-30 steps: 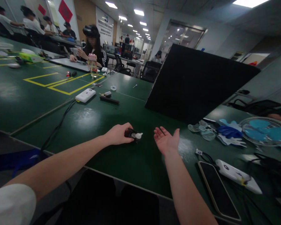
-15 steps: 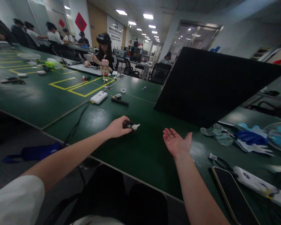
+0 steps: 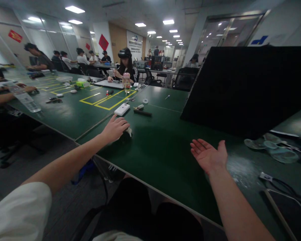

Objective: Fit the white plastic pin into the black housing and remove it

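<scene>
My left hand (image 3: 116,128) is palm down low over the green table (image 3: 150,157), its fingers bent over a small dark bottle-like object with a white nozzle (image 3: 129,132). Most of that object is hidden under the hand; the white nozzle shows past the fingertips. One finger sticks out towards a white power bank (image 3: 122,109) just beyond. To the right, my right hand (image 3: 210,156) lies palm up with fingers stretched and thumb apart, holding nothing.
A large black panel (image 3: 248,90) stands at the right. Near the right edge are clear plastic pieces (image 3: 278,150) and a phone (image 3: 288,214). Ahead lie a black bar (image 3: 142,112) and a tape roll (image 3: 145,100). A co-worker (image 3: 125,67) sits across, behind a bottle (image 3: 126,83).
My left hand has moved left with the white-nozzled object, closer to the power bank, and has turned more palm down. The view has swung left. My right hand stays open, palm up.
</scene>
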A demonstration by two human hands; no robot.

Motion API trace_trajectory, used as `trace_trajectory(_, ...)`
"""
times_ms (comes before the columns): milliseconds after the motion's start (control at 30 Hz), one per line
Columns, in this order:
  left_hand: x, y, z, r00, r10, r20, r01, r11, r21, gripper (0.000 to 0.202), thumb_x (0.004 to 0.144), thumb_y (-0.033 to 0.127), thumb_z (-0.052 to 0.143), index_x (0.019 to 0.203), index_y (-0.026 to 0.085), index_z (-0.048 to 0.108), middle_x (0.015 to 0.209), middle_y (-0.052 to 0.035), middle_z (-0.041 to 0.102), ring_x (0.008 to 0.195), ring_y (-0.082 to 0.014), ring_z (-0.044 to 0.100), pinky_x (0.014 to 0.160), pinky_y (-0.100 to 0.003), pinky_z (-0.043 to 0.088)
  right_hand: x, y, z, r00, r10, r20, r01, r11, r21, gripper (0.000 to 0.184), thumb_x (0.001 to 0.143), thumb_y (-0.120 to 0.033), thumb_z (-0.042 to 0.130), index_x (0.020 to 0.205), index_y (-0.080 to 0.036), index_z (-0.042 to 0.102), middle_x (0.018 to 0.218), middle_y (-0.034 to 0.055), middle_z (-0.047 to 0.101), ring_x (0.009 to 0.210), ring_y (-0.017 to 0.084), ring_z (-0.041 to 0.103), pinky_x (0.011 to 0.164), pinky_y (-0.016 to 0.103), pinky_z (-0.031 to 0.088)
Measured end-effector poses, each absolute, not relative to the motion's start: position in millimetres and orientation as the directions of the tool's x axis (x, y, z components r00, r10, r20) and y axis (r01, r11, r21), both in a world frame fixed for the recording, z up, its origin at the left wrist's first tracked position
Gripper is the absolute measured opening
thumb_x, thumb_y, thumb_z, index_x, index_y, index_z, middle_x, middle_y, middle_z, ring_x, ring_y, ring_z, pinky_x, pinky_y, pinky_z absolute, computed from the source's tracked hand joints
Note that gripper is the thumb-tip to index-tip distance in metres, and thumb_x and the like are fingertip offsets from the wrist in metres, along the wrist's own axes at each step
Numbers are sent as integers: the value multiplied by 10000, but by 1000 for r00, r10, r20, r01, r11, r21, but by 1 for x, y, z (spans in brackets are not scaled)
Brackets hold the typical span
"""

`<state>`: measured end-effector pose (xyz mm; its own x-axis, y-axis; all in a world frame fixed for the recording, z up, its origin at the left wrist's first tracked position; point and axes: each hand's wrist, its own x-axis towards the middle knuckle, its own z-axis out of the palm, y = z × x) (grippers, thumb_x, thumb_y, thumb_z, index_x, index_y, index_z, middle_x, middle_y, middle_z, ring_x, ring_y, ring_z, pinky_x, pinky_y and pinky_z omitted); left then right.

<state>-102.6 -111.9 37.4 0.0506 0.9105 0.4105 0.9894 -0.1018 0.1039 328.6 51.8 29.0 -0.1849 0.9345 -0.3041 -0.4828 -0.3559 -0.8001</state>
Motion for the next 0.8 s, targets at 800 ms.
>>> trace_trajectory(800,25,-8,-1,-117,980,162,834,8,551,540,948,467,480,1394,194,343,1174,-177,671,1020,-308,692,858,-408,508,334,50,28,-211,958,-193,-417,-267,-869,843,824,-859,100,973,-220,629,990,131,722,942,289,693,707,432,550)
